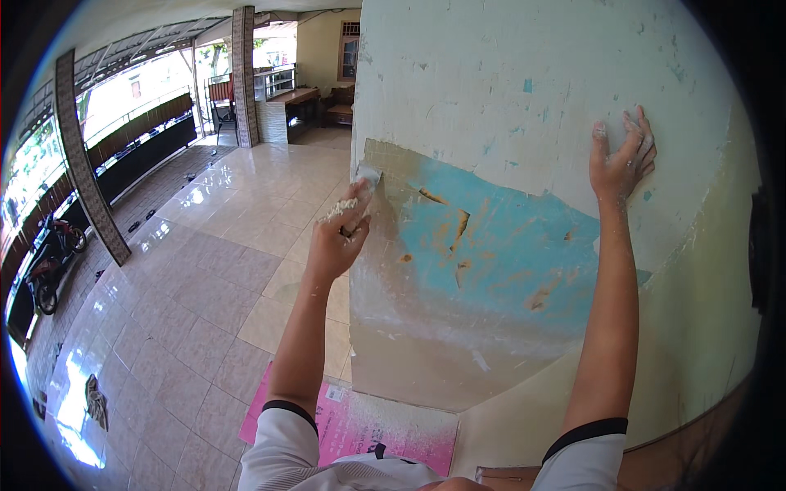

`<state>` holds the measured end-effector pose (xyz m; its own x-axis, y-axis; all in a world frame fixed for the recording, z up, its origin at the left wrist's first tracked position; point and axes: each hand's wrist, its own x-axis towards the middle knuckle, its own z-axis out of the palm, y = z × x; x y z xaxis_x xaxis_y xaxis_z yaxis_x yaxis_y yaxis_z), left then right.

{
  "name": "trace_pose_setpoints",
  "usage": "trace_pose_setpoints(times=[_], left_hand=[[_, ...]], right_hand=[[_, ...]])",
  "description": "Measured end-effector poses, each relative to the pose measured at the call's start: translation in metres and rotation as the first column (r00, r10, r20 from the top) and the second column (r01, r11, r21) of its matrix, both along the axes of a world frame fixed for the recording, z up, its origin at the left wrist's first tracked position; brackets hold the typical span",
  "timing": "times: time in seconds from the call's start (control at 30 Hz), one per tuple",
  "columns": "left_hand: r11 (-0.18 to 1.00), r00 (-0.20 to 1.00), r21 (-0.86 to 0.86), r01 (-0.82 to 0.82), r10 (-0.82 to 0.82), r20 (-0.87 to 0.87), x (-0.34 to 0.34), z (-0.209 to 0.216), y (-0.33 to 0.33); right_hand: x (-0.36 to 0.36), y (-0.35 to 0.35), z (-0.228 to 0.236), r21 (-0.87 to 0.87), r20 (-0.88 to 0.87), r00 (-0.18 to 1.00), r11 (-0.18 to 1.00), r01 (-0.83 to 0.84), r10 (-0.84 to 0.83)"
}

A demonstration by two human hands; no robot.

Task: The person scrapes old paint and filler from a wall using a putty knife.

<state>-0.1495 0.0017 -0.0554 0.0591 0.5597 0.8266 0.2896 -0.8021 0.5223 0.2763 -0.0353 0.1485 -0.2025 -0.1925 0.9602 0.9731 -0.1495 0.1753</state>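
A peeling wall point(458, 90) fills the right half of the view, pale paint above and a torn-edged bare patch of turquoise point(499, 237) with brown cracks below. At the wall's left corner my left hand point(342, 229) is closed around a small scraper, whose pale blade point(371, 177) touches the top left of the patch; its handle is hidden in my fingers. Whitish paint crumbs cling to the back of that hand. Higher on the right, my right hand point(622, 159) rests on the pale paint with fingers spread, holding nothing, its fingertips dusted white.
A pink sheet point(352, 425) sprinkled with paint flakes lies on the tiled floor point(188, 303) at the wall's foot. Further left are tiled pillars point(244, 78), a parked motorbike point(51, 262) and a crumpled cloth point(96, 401). A wooden bench point(296, 96) stands at the back.
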Motion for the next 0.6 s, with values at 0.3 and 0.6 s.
trace_pose_setpoints(times=[0.3,0.6], left_hand=[[0.994,1.0,0.109,0.012,-0.015,0.026,0.004,0.025,0.006],[0.996,0.999,0.088,-0.027,0.028,-0.014,0.001,0.027,-0.001]], right_hand=[[0.0,-0.001,0.001,0.002,-0.002,1.0,1.0,-0.007,0.007],[-0.001,-0.003,-0.002,-0.004,-0.003,1.0,1.0,0.006,-0.006]])
